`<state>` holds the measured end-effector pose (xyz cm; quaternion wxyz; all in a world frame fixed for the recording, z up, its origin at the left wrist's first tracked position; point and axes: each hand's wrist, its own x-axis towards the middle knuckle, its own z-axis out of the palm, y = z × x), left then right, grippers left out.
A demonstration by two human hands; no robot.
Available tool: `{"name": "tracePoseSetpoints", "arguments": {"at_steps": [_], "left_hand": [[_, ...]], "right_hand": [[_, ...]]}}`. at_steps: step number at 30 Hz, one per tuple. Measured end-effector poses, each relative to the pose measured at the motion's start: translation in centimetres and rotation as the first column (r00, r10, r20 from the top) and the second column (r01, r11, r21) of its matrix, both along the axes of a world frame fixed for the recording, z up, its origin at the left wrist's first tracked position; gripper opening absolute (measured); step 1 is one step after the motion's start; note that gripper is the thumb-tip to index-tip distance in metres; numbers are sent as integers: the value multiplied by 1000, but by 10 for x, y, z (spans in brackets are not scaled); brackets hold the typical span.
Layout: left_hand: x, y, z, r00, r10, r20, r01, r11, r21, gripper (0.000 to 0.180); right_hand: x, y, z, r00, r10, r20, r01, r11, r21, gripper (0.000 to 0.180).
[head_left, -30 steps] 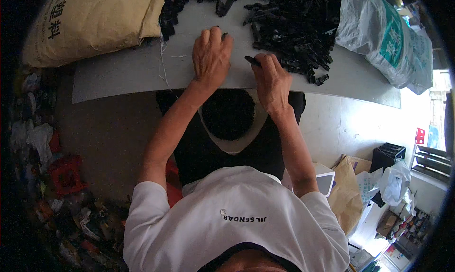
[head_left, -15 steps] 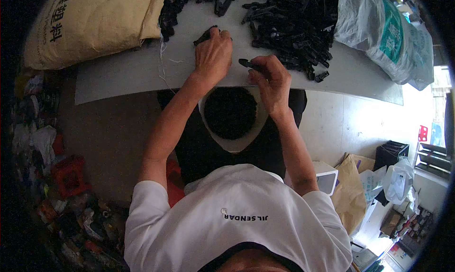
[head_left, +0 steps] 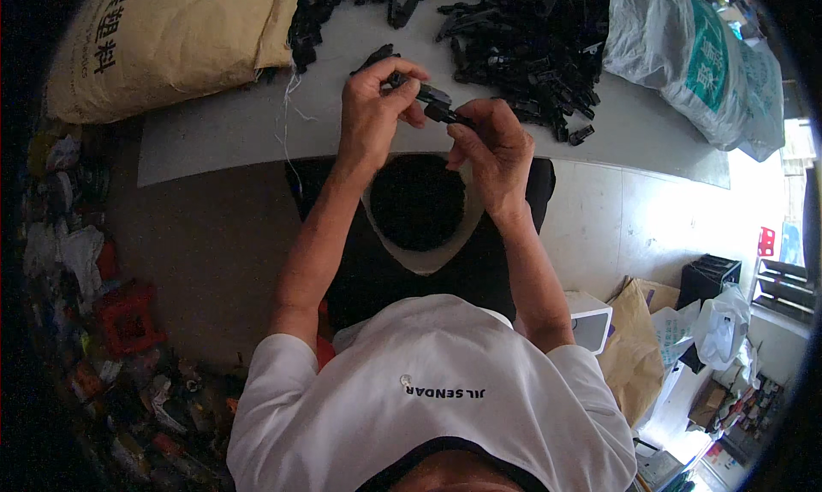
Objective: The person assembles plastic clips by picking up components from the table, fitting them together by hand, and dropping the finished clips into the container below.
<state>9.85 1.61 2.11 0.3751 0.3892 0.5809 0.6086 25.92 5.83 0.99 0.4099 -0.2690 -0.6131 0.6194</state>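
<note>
My left hand (head_left: 377, 107) is closed on a black plastic part (head_left: 435, 95) that points to the right over the table's near side. In my right hand (head_left: 495, 145), thumb and fingers pinch a small dark piece (head_left: 445, 113). Its tip meets or overlaps the left hand's part; I cannot tell whether they are joined. Just beyond my left fingers lies another black plastic part (head_left: 373, 57). A large pile of similar black parts (head_left: 535, 59) covers the table's far right. Below the hands, between my legs, sits a pale container (head_left: 409, 256) with a dark mass inside.
On the grey-white table (head_left: 231, 141), a tan sack (head_left: 171, 47) stands at left with loose white threads (head_left: 291, 119) hanging from it. A clear and green plastic bag (head_left: 685, 64) sits at right. A red crate (head_left: 128, 319) and clutter lie on the floor at left.
My left hand has picked up a black plastic part and turned it toward my right hand. The right hand's piece now meets it. The two hands are closer together.
</note>
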Motion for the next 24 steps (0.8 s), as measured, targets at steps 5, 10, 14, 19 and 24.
{"name": "tracePoseSetpoints", "arguments": {"at_steps": [5,10,14,19,24], "left_hand": [[18,-19,0,977,-139,163,124,987,97,15],[26,-35,-2,994,-110,-5,109,981,161,16],[36,-43,-7,992,-72,104,41,961,273,22],[42,-48,-8,991,-39,126,-5,944,330,30],[43,-50,-7,1000,-14,27,3,921,388,32]], "right_hand": [[2,-6,6,997,14,69,-16,999,29,9],[10,-8,11,991,26,134,-29,999,15,12],[9,-11,19,983,-138,119,72,895,440,16],[10,-10,15,999,-29,42,13,940,341,18],[9,-14,14,997,-63,-37,71,943,324,20]]}}
